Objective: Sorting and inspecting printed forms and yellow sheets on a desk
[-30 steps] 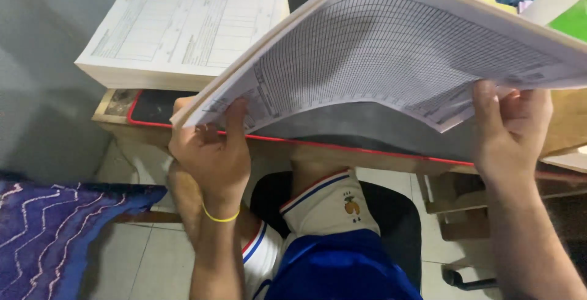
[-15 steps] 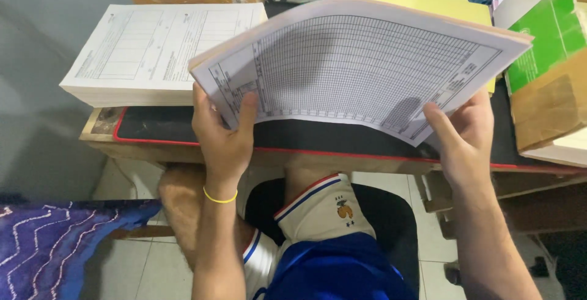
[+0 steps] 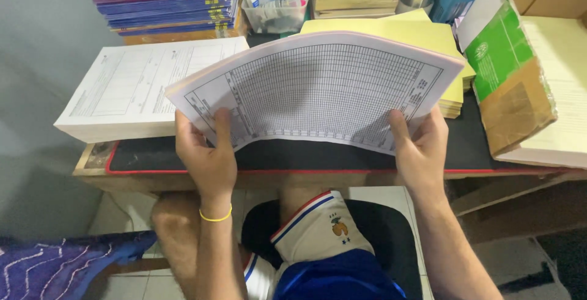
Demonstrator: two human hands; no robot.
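Two hands grip one sheaf of gridded forms point(image 3: 318, 89), held bowed up above the black desk mat point(image 3: 306, 154); we use that sheaf as landmark. Far left of it, low down, purple patterned cloth point(image 3: 55, 266). Left of the sheaf, a thick white paper stack point(image 3: 131, 89) sits on the desk, its right part tucked behind the sheaf's left corner. Behind that stack, a pile of coloured books point(image 3: 165, 0). Our left hand point(image 3: 205, 156) is closed on the sheaf's lower left corner, thumb on top of the page, fingers hidden under it; yellow band point(image 3: 215, 216) on the wrist. Behind the sheaf, centre, a clear tub of bottles point(image 3: 275, 3). Just behind and right of it, a yellow paper stack point(image 3: 403, 31), partly covered. Our right hand point(image 3: 422, 150) is closed on the lower right corner, thumb on top, fingers underneath. Right of the sheaf, an open cardboard box point(image 3: 520, 92) with a green flap, paper inside.
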